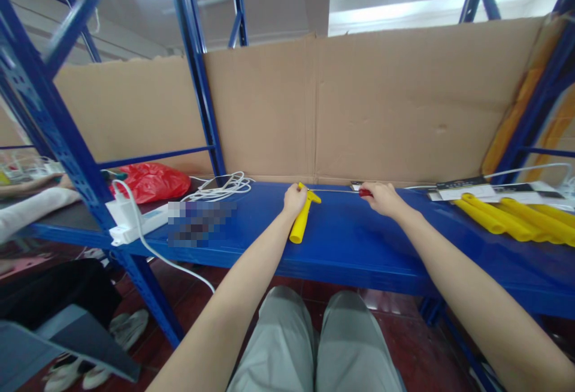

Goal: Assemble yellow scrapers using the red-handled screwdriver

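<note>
My left hand [295,199] is closed around the upper end of a yellow T-shaped plastic handle [299,228], whose wide tube end points down toward me. A screwdriver's red grip [365,193] sits in my right hand [381,198], with the fingers wrapped round it. Its long thin shaft [335,191] runs level to the left and reaches the top of the yellow handle. Whether the tip touches a screw there is too small to tell. Both hands are just above the blue shelf [341,248], near its middle.
Several yellow handles [516,218] lie at the right beside printed cards [476,191]. To the left are a white power strip [153,218], coiled white cable [229,185] and a red plastic bag [155,181]. A cardboard panel [381,105] closes the back. Another person's sleeve [40,209] shows far left.
</note>
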The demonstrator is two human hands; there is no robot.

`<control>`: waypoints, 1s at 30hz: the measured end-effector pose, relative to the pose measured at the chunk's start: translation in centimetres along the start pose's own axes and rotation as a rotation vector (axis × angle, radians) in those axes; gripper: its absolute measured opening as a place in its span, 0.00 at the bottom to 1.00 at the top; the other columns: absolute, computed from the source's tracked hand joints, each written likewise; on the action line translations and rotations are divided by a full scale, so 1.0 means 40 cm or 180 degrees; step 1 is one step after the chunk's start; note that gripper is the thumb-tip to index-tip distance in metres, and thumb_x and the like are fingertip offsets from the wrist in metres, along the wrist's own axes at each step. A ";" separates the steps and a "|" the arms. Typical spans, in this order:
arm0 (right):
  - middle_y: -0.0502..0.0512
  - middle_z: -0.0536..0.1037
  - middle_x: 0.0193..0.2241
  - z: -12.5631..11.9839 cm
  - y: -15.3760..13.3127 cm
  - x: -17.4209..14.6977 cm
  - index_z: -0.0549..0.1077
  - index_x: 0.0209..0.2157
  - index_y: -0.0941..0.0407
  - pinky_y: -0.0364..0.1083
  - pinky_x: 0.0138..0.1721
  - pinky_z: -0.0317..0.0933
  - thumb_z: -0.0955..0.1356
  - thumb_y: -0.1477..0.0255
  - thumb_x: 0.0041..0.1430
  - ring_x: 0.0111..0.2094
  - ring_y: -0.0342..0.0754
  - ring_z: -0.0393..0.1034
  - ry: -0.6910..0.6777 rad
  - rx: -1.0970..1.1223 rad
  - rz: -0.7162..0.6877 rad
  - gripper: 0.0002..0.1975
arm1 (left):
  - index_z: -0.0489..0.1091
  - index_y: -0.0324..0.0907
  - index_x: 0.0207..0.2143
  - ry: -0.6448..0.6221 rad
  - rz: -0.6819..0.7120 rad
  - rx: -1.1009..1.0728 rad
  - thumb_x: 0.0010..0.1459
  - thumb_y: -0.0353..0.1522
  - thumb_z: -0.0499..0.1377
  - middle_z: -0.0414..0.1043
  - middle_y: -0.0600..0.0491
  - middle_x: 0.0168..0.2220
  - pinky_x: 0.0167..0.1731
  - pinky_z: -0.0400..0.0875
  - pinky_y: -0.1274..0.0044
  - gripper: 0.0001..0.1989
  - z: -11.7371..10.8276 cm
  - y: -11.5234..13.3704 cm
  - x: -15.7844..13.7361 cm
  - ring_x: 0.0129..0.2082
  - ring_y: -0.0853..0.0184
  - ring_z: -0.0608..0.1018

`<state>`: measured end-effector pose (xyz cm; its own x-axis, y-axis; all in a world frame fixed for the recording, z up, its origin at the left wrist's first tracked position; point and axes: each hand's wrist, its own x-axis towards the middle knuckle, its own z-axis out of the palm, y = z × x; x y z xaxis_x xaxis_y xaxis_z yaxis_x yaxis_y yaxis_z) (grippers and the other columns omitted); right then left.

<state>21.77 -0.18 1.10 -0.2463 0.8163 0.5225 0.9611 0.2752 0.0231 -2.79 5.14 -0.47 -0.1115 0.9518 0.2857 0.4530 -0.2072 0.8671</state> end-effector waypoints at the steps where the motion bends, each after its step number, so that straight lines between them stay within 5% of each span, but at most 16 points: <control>1: 0.63 0.80 0.40 -0.001 -0.001 0.000 0.75 0.41 0.56 0.51 0.41 0.58 0.61 0.76 0.58 0.43 0.56 0.72 -0.0009 0.0001 0.0008 0.13 | 0.68 0.38 0.33 0.0013 0.0011 0.0026 0.60 0.30 0.54 0.77 0.48 0.28 0.28 0.72 0.77 0.06 0.001 -0.002 0.002 0.27 0.64 0.80; 15: 0.60 0.80 0.38 0.008 0.017 0.001 0.75 0.39 0.54 0.50 0.41 0.58 0.63 0.74 0.56 0.42 0.55 0.72 0.0067 -0.0069 -0.0026 0.12 | 0.70 0.38 0.35 0.0121 0.0074 0.0351 0.60 0.32 0.54 0.78 0.45 0.35 0.31 0.71 0.78 0.08 0.005 -0.013 0.008 0.32 0.64 0.80; 23: 0.60 0.80 0.34 0.003 0.004 0.005 0.76 0.37 0.55 0.48 0.37 0.59 0.63 0.74 0.55 0.37 0.54 0.73 -0.0238 -0.0005 0.0143 0.11 | 0.72 0.40 0.33 0.0353 0.0270 0.0664 0.58 0.33 0.56 0.79 0.46 0.35 0.36 0.70 0.77 0.06 -0.002 -0.010 -0.004 0.38 0.61 0.79; 30: 0.53 0.76 0.24 0.005 0.013 0.003 0.73 0.24 0.55 0.44 0.30 0.59 0.63 0.71 0.52 0.27 0.48 0.68 -0.0792 0.0836 -0.0208 0.08 | 0.71 0.41 0.31 0.0416 0.0340 0.0703 0.58 0.34 0.57 0.78 0.46 0.35 0.37 0.69 0.77 0.06 -0.007 -0.010 -0.012 0.40 0.60 0.79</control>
<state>22.20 0.18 0.99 -0.3600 0.8823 0.3032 0.8854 0.4255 -0.1869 -3.18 4.70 -0.82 -0.1595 0.8870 0.4333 0.6486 -0.2368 0.7234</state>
